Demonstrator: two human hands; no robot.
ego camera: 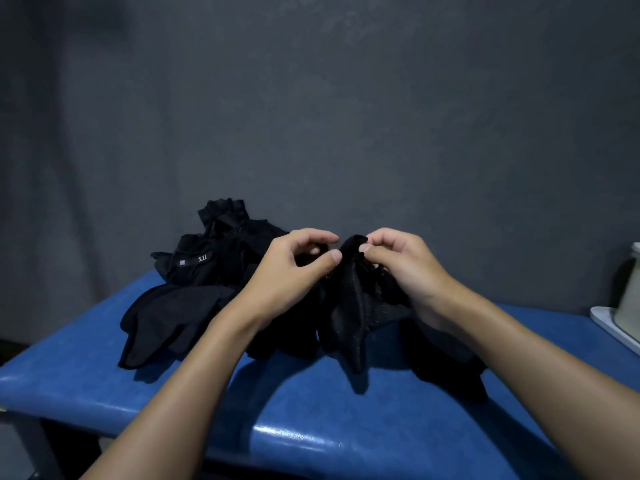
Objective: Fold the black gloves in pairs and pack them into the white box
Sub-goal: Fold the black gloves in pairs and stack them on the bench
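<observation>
A blue padded bench (104,386) is spread across the lower half of the view, from 8 to 4 o'clock, and is backed at 12 o'clock by a dark grey wall (311,116). At 3 o'clock, cut off by the frame's edge, a pale container (628,289) is stood on a white tray (606,320).

Both bare forearms are reached in from 6 o'clock. The left hand (294,271) and right hand (405,268) are raised close together above the bench, knuckles upward.

A black glove (349,306) is held between them. Its upper edge is pinched by the curled fingers (332,258) of both hands, and the rest is hung below them toward the bench. A pile of black gloves (187,296) is heaped on the bench at 9 o'clock of the left hand, with one small white label shown.
</observation>
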